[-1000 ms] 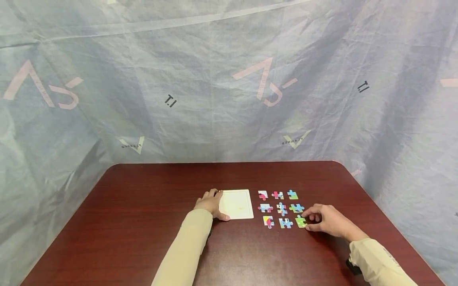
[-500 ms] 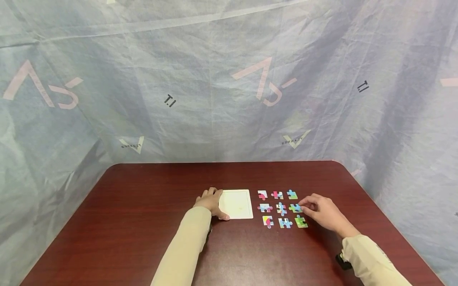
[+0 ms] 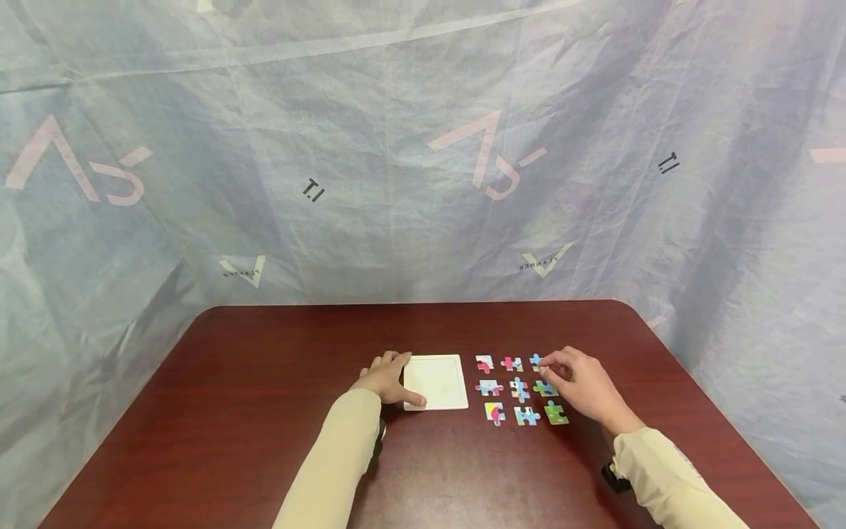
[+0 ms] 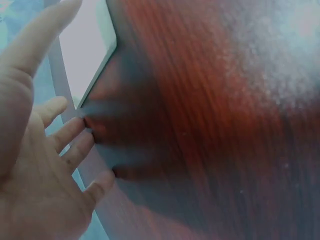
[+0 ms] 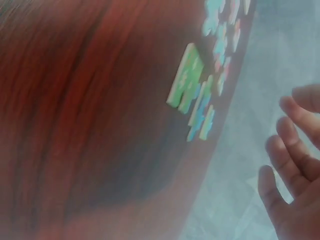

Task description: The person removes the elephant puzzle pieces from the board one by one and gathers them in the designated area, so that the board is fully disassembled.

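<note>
A white square puzzle tray [image 3: 438, 382] lies on the dark red table [image 3: 264, 382]. My left hand [image 3: 390, 376] rests against the tray's left edge, thumb along its near corner. In the left wrist view the fingers [image 4: 65, 145] are spread and straight on the table beside the tray [image 4: 85, 55]. Right of the tray, several coloured puzzle pieces lie in a small grid. My right hand [image 3: 562, 369] hovers over the grid's right column, fingertips at the top-right piece [image 3: 535, 359], which they partly hide. In the right wrist view its fingers [image 5: 292, 145] hang loose, holding nothing, above the green piece [image 5: 185, 82].
The green piece [image 3: 557, 414] sits at the grid's near right corner, the pink and yellow piece [image 3: 494, 412] at its near left. A wrinkled grey-blue sheet [image 3: 423, 147] hangs behind and around the table. The table's right rounded corner [image 3: 628, 305] is close to the pieces.
My right hand has moved away from me along the right column, from the near green piece to the top-right piece. The left hand stays on the tray's edge.
</note>
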{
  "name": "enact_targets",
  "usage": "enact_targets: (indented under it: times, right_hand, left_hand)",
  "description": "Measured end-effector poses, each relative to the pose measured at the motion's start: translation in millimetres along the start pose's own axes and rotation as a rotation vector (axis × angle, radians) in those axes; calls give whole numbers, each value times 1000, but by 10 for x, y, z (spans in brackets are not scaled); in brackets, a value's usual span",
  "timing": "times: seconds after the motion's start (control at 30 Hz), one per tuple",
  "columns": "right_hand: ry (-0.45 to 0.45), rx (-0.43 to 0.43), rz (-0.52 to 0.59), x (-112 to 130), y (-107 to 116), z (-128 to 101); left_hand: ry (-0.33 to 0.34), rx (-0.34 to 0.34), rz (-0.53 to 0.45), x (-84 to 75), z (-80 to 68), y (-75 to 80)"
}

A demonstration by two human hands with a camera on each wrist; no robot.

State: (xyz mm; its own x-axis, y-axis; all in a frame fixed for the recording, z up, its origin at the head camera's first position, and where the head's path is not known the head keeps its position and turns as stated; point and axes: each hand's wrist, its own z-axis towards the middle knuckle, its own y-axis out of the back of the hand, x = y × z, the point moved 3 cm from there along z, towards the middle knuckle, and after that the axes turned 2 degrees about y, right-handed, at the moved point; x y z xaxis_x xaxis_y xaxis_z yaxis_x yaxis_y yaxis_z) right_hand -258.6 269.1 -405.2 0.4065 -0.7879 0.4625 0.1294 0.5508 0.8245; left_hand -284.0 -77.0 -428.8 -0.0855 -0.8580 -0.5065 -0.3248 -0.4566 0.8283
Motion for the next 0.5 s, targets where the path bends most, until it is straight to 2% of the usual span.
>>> enact_targets:
  times: [0.13,0.27,0.5]
  right_hand:
    - [4,-64,-9,61,11,49]
    - [-5,-84,-8,143,17,93]
    - [-16,-91,5,294,4,161]
  left_hand:
    - [-38,-76,-62,35,6,20]
    - [-92,-208,-85,-5,-35,117]
    - [-80,-432,113,-74,-120,245]
